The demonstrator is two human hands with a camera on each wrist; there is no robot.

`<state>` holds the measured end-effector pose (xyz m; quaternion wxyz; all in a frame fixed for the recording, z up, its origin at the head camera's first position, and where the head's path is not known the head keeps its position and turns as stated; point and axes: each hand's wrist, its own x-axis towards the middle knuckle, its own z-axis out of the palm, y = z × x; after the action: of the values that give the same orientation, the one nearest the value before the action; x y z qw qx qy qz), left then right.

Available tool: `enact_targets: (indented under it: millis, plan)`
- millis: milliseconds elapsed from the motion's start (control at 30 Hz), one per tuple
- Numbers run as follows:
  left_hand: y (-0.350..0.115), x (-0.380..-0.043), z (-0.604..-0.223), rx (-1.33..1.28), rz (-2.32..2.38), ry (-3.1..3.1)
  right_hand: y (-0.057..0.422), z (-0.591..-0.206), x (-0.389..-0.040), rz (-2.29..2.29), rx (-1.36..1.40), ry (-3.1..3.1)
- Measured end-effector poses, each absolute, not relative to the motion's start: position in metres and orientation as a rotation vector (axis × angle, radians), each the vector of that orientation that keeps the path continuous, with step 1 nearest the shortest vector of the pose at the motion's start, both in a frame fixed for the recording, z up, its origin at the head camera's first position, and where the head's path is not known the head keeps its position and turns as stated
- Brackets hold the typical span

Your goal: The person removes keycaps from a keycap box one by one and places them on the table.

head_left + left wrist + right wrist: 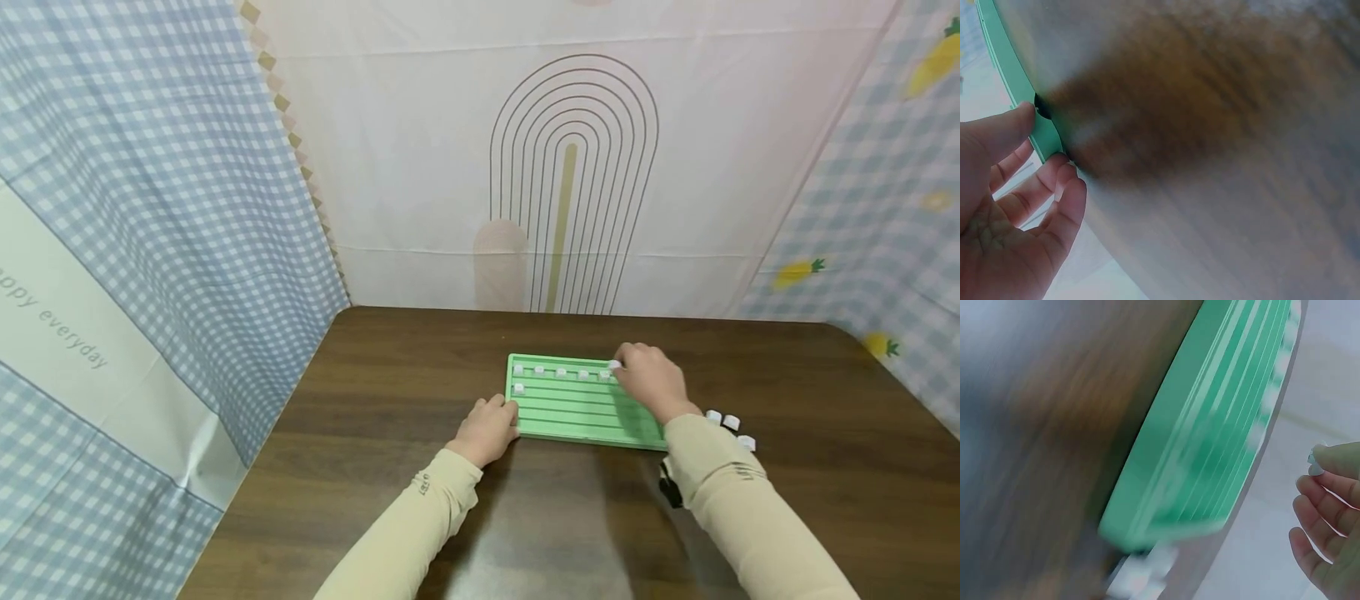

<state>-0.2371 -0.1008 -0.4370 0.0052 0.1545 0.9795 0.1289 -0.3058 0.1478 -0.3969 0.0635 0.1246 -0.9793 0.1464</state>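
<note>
Green ridged rectangular tray (577, 408) lies lengthwise left to right, the left hand (487, 429) gripping its near left corner; at the far row, just right of the seated white cubes (561, 373), the right hand (652, 382) pinches one small white cube (615, 365).

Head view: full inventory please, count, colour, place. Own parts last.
Tray: 1, green, grooved, on the table
Blocks in tray: 6, white, five along the far row, one at the second row's left end
Held block: 1, white, in the right grip
Loose blocks: at least 3, white, right of the tray
Table: 1, brown
Backdrop: 1, mostly white, behind the table
Checked cloths: 2, blue-white, left and right
Wrist device: 1, black, right wrist
Sleeves: 2, beige
Left grip: 1, bare, tray's near left corner
Right grip: 1, bare, above the tray's far right
</note>
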Motion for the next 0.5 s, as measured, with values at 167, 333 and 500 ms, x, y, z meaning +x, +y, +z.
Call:
enact_targets:
  millis: [167,333,500]
  plan:
    - [-0.101,-0.236,-0.436,0.488,0.4,3.068,0.186,-0.404,-0.302,0.455,0.268,-3.027]
    - [-0.101,-0.235,-0.436,0.488,0.406,3.074,0.213,-0.416,-0.296,0.435,0.206,-3.107]
    - [-0.101,-0.234,-0.434,0.494,0.415,3.085,0.223,-0.425,-0.297,0.382,0.158,-3.173]
